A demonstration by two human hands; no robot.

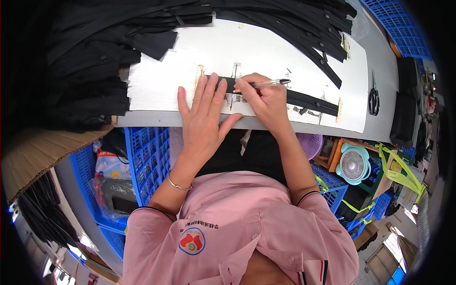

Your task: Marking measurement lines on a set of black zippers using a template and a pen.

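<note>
A long black fabric strip (313, 103) lies across the white board (164, 78) in front of me. My left hand (202, 118) is open, its fingers stretched out and their tips resting on the strip's left part. My right hand (267, 102) grips a clear pen (273, 83) with a dark end and holds its tip at the strip, just right of the left fingers. The exact contact of the tip is too small to tell. Dark smudged marks and tape pieces (200, 70) show on the board around the strip.
Piled black fabric strips (90, 71) cover the left, and more strips (304, 33) lie along the far side. Black scissors (374, 100) rest at the board's right. Below the table edge stand blue crates (149, 161), a turquoise fan (354, 165) and a purple basket (311, 144).
</note>
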